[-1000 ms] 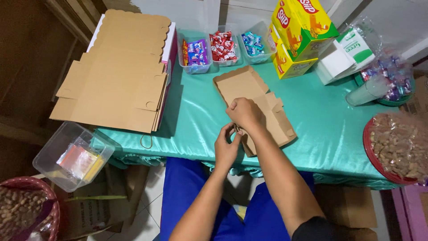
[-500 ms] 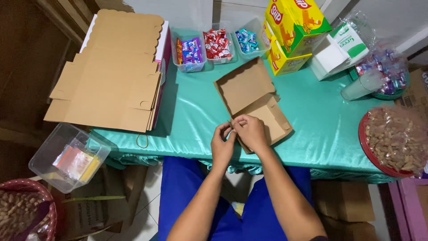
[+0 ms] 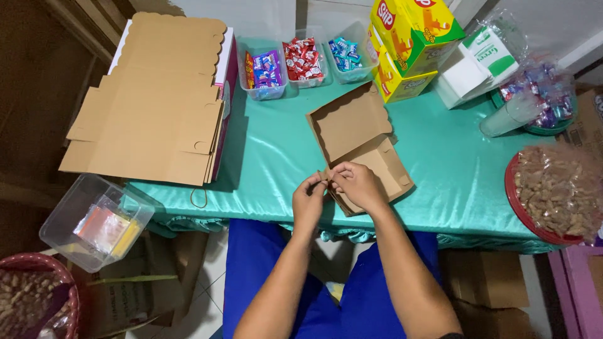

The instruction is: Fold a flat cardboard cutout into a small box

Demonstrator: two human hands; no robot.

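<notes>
Head view: both hands at the box [image 3: 361,147] on the green worktop [image 3: 452,169], near its front edge. Left hand [image 3: 309,202] and right hand [image 3: 357,186] pinch the near corner flap, grip narrow, apparently touching.

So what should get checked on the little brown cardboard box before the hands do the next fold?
1. Both hands on the box: ok. The left hand and right hand pinch the near corner of the small brown cardboard box.
2. Lid out of the way: ok, it stands open at the back.
3. Box inside: ok, nothing in it.
4. Corner tab locked: cannot tell, fingers hide it.
5. Room on the shiny teal tablecloth: ok, bare around the box.
6. Stack of flat brown cardboard sheets: ok, lying apart to the left.
</notes>
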